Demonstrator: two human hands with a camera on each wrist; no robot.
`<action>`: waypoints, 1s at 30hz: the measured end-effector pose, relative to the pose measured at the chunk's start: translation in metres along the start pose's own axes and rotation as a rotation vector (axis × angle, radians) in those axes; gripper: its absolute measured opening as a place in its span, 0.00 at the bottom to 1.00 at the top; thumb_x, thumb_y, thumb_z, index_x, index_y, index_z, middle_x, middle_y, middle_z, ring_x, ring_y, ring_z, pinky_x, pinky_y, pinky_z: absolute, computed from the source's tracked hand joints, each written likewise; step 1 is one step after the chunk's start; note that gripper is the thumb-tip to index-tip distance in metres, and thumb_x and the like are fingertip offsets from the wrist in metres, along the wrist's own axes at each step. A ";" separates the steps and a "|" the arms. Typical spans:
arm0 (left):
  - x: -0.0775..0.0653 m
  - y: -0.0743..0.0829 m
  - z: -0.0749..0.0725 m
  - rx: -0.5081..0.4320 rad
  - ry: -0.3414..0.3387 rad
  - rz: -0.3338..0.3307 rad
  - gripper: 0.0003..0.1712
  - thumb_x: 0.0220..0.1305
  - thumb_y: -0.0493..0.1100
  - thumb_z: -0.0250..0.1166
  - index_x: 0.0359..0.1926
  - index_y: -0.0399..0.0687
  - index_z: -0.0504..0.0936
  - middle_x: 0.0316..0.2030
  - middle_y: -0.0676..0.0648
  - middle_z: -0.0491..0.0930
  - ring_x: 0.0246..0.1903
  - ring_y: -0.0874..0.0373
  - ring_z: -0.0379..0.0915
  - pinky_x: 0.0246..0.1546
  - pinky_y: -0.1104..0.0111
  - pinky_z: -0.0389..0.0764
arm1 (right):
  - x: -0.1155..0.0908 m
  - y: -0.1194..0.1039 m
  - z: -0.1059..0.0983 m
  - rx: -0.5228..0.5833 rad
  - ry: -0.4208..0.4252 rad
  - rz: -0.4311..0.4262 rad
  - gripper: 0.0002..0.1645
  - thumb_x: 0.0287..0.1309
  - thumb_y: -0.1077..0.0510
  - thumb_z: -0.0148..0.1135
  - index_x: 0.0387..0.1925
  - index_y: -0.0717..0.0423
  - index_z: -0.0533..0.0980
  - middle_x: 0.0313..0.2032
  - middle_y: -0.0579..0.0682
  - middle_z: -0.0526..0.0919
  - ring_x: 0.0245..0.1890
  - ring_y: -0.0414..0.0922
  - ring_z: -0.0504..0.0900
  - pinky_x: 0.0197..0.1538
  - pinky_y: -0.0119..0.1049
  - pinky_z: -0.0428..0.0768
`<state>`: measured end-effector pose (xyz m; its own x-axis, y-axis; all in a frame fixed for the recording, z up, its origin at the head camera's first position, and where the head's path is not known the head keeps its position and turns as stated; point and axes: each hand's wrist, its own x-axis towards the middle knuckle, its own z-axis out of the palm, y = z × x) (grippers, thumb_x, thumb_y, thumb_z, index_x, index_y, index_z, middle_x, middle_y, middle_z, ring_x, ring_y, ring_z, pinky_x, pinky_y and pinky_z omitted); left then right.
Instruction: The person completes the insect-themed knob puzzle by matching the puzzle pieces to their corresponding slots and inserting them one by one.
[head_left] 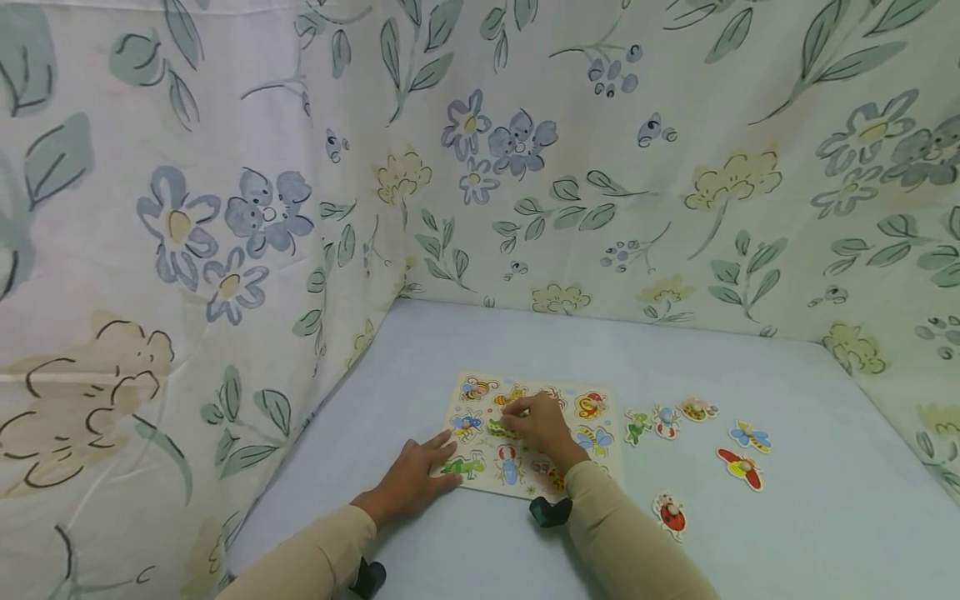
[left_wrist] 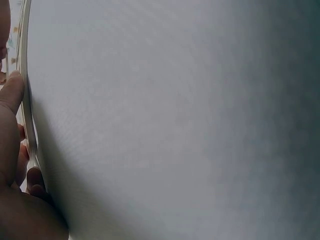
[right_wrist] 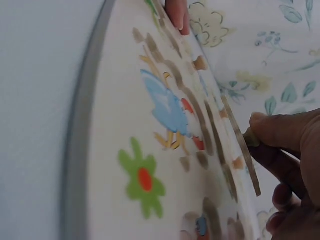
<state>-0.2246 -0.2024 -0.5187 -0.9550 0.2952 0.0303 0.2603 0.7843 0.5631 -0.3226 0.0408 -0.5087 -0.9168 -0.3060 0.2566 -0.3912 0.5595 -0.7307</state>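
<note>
A wooden insect puzzle board (head_left: 480, 483) lies on the table. My left hand (head_left: 411, 477) rests at its lower left corner, fingers along the left edge and thumb at the front edge. In the left wrist view, the thumb (left_wrist: 14, 92) touches the board's side. Over the board's middle, my right hand (head_left: 542, 427) pinches the knob of a green caterpillar puzzle piece (head_left: 501, 429). The right wrist view shows this thin piece (right_wrist: 241, 145) edge-on, close over the board, with thumb and fingertip on its knob. The right hand hides part of the board.
Loose knobbed pieces lie right of the board: a green one (head_left: 637, 427), a blue-and-red beetle (head_left: 665, 422), a round-bodied bug (head_left: 697, 408), a blue-winged bee (head_left: 750, 436), a red-winged insect (head_left: 740, 468) and a ladybug (head_left: 671, 515). Floral curtains (head_left: 585, 208) surround the table.
</note>
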 end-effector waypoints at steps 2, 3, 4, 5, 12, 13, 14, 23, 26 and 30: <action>0.000 0.000 0.000 0.007 -0.002 0.004 0.37 0.62 0.59 0.65 0.66 0.45 0.71 0.70 0.50 0.60 0.38 0.58 0.59 0.39 0.65 0.64 | -0.001 0.002 0.002 0.006 -0.003 -0.004 0.03 0.53 0.58 0.71 0.30 0.53 0.87 0.27 0.41 0.85 0.32 0.44 0.80 0.63 0.52 0.59; 0.000 0.000 0.000 0.009 -0.002 0.005 0.37 0.62 0.59 0.65 0.66 0.45 0.71 0.70 0.50 0.61 0.38 0.58 0.59 0.39 0.65 0.64 | -0.001 0.003 0.003 0.007 -0.005 -0.001 0.03 0.53 0.58 0.71 0.30 0.53 0.87 0.27 0.41 0.85 0.31 0.42 0.80 0.64 0.51 0.58; 0.000 0.000 0.000 0.010 -0.002 0.006 0.37 0.62 0.59 0.65 0.66 0.45 0.71 0.70 0.50 0.61 0.38 0.58 0.59 0.39 0.65 0.64 | -0.001 0.005 0.004 0.008 -0.008 0.000 0.03 0.53 0.58 0.71 0.30 0.53 0.87 0.27 0.41 0.85 0.29 0.41 0.79 0.65 0.50 0.57; 0.000 0.000 0.000 0.009 -0.002 0.007 0.37 0.62 0.59 0.65 0.66 0.45 0.71 0.70 0.50 0.60 0.38 0.58 0.59 0.39 0.65 0.64 | -0.001 0.006 0.005 0.010 -0.011 0.000 0.03 0.53 0.58 0.71 0.30 0.53 0.87 0.27 0.41 0.85 0.27 0.39 0.79 0.64 0.50 0.58; 0.000 0.000 0.000 -0.001 -0.009 -0.006 0.37 0.62 0.60 0.64 0.66 0.45 0.71 0.70 0.51 0.60 0.39 0.58 0.58 0.39 0.64 0.64 | -0.003 0.010 0.008 0.017 -0.027 0.003 0.03 0.54 0.57 0.71 0.31 0.52 0.87 0.30 0.42 0.85 0.28 0.38 0.78 0.33 0.41 0.77; 0.000 0.000 0.000 -0.002 -0.009 -0.006 0.37 0.62 0.60 0.64 0.66 0.45 0.71 0.70 0.51 0.60 0.38 0.58 0.58 0.39 0.64 0.64 | -0.003 0.010 0.008 0.013 -0.029 0.004 0.03 0.54 0.57 0.71 0.31 0.52 0.87 0.30 0.42 0.85 0.29 0.38 0.78 0.33 0.41 0.77; 0.000 0.000 0.000 -0.001 -0.008 -0.007 0.38 0.62 0.60 0.64 0.66 0.45 0.71 0.70 0.51 0.60 0.39 0.58 0.58 0.39 0.64 0.64 | -0.003 0.010 0.008 0.007 -0.029 0.003 0.03 0.54 0.57 0.71 0.31 0.52 0.87 0.30 0.42 0.85 0.29 0.39 0.79 0.37 0.42 0.77; -0.001 0.002 0.002 0.011 0.017 0.018 0.37 0.61 0.59 0.66 0.65 0.43 0.72 0.69 0.48 0.62 0.38 0.58 0.59 0.39 0.65 0.65 | -0.003 0.013 0.009 -0.009 -0.028 0.033 0.04 0.54 0.56 0.71 0.30 0.52 0.87 0.32 0.42 0.85 0.31 0.39 0.78 0.33 0.39 0.77; -0.001 0.002 0.003 0.005 0.014 0.005 0.37 0.61 0.59 0.66 0.65 0.44 0.72 0.69 0.49 0.62 0.38 0.58 0.59 0.39 0.65 0.65 | -0.004 0.014 0.009 -0.022 -0.030 0.029 0.04 0.54 0.55 0.71 0.30 0.51 0.87 0.30 0.40 0.85 0.32 0.40 0.79 0.46 0.43 0.75; 0.001 0.000 0.003 -0.004 0.014 -0.015 0.37 0.61 0.59 0.66 0.65 0.45 0.72 0.70 0.51 0.61 0.39 0.58 0.59 0.40 0.65 0.65 | -0.004 0.013 0.008 -0.025 -0.020 0.017 0.05 0.53 0.54 0.72 0.30 0.51 0.87 0.32 0.41 0.86 0.36 0.41 0.80 0.53 0.47 0.72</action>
<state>-0.2248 -0.2003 -0.5208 -0.9606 0.2759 0.0336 0.2457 0.7865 0.5666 -0.3230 0.0433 -0.5238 -0.9215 -0.3120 0.2314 -0.3781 0.5839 -0.7184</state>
